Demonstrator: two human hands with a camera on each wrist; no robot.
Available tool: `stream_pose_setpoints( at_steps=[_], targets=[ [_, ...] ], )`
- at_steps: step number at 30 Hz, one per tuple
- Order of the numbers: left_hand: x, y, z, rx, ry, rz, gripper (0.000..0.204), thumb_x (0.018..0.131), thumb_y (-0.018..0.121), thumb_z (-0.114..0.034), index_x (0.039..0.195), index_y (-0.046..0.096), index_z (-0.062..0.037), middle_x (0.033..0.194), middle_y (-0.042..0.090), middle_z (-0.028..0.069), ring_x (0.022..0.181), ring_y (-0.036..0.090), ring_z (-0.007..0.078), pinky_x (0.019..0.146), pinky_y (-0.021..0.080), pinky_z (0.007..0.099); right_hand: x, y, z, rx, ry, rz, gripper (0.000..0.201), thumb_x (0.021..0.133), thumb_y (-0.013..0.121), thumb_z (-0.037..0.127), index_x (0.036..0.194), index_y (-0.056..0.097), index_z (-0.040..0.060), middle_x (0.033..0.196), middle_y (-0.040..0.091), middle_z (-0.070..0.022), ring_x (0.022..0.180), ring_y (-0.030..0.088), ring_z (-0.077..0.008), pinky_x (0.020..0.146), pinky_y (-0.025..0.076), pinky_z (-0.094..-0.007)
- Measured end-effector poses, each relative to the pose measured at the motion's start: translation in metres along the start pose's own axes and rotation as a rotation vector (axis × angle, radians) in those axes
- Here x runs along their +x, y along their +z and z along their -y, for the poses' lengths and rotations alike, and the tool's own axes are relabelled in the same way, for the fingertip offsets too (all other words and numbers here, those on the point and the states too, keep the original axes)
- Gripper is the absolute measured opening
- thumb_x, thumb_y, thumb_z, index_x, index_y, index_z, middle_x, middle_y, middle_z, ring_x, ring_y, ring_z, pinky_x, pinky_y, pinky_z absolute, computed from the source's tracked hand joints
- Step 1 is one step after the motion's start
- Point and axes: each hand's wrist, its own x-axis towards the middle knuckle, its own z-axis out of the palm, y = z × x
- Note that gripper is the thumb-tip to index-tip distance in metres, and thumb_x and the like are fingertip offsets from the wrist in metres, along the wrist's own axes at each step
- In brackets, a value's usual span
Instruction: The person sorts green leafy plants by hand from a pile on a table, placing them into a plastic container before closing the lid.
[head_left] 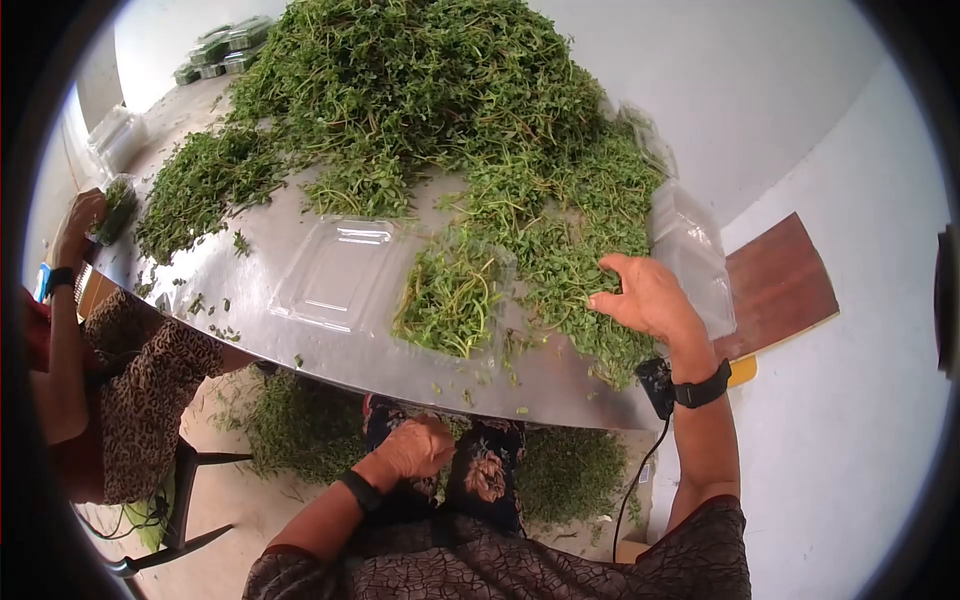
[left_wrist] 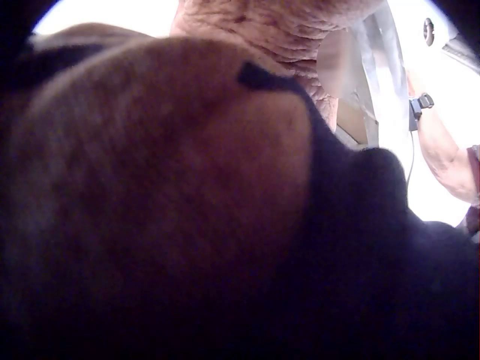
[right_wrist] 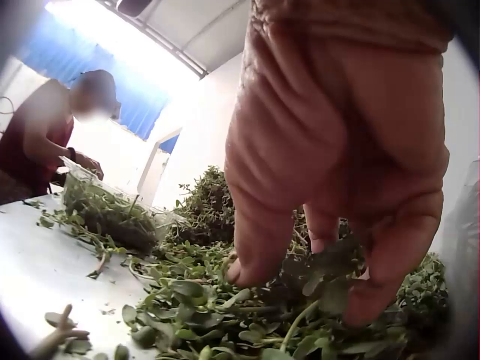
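Observation:
My right hand (head_left: 650,298) is over the green leafy stems (head_left: 575,285) at the table's right side, thumb and forefinger spread apart. In the right wrist view the fingertips of this hand (right_wrist: 337,157) reach down among the leaves (right_wrist: 225,315). A clear plastic container (head_left: 450,305) full of greens lies near the table's front edge, its transparent lid (head_left: 345,275) folded out to the left. Below the edge, over my lap, is my left hand (head_left: 415,447), back upward, its fingers mostly hidden. The left wrist view is largely dark and blurred.
A large heap of greens (head_left: 430,80) covers the back of the metal table (head_left: 310,345). Stacked empty containers (head_left: 690,250) stand at the right edge, filled packs (head_left: 225,45) at the back left. Another person (head_left: 65,370) at left holds a pack. More greens (head_left: 305,425) lie below the table.

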Motion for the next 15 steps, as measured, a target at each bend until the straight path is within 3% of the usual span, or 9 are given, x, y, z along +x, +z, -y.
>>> stream_pose_setpoints(
  at_steps=[2, 4, 8, 10, 15],
  targets=[
    [-0.002, 0.003, 0.001, 0.017, 0.015, -0.008, 0.013, 0.074, 0.063, -0.018, 0.068, 0.059, -0.0059, 0.073, 0.060, 0.0118, 0.075, 0.061, 0.0329, 0.072, 0.050, 0.0424, -0.005, 0.000, 0.011, 0.013, 0.053, 0.012, 0.050, 0.072, 0.076, 0.024, 0.114, 0.062, 0.0006, 0.071, 0.062, -0.0163, 0.070, 0.063, -0.0288, 0.066, 0.048, -0.0381],
    [-0.001, 0.001, 0.000, 0.031, 0.002, -0.009, 0.014, 0.074, 0.062, -0.018, 0.069, 0.059, -0.0059, 0.074, 0.060, 0.0122, 0.076, 0.061, 0.0330, 0.073, 0.050, 0.0424, -0.007, 0.002, 0.015, -0.019, -0.001, -0.018, 0.047, 0.071, 0.075, 0.022, 0.111, 0.062, 0.0029, 0.071, 0.063, -0.0189, 0.076, 0.063, -0.0365, 0.071, 0.050, -0.0434],
    [0.001, -0.002, -0.004, 0.042, 0.003, 0.004, 0.013, 0.074, 0.062, -0.018, 0.069, 0.060, -0.0059, 0.075, 0.061, 0.0127, 0.077, 0.061, 0.0332, 0.074, 0.049, 0.0426, 0.000, 0.025, 0.002, -0.071, -0.173, -0.104, 0.042, 0.072, 0.072, 0.019, 0.108, 0.064, -0.0014, 0.069, 0.061, -0.0193, 0.068, 0.063, -0.0304, 0.063, 0.048, -0.0385],
    [0.002, -0.001, -0.003, 0.047, 0.005, 0.044, 0.013, 0.075, 0.061, -0.017, 0.070, 0.060, -0.0058, 0.075, 0.061, 0.0127, 0.077, 0.061, 0.0333, 0.074, 0.049, 0.0428, 0.005, 0.032, -0.006, -0.099, -0.300, -0.271, 0.031, 0.072, 0.069, 0.012, 0.099, 0.066, -0.0031, 0.072, 0.063, -0.0206, 0.063, 0.061, -0.0309, 0.057, 0.047, -0.0382],
    [0.002, -0.003, -0.002, 0.053, -0.002, 0.049, 0.013, 0.075, 0.061, -0.017, 0.070, 0.060, -0.0056, 0.075, 0.061, 0.0127, 0.077, 0.061, 0.0334, 0.074, 0.050, 0.0428, 0.004, 0.007, -0.007, 0.228, -0.158, -0.323, 0.021, 0.075, 0.065, 0.006, 0.093, 0.067, -0.0042, 0.075, 0.064, -0.0205, 0.060, 0.061, -0.0283, 0.058, 0.047, -0.0367]
  ],
)
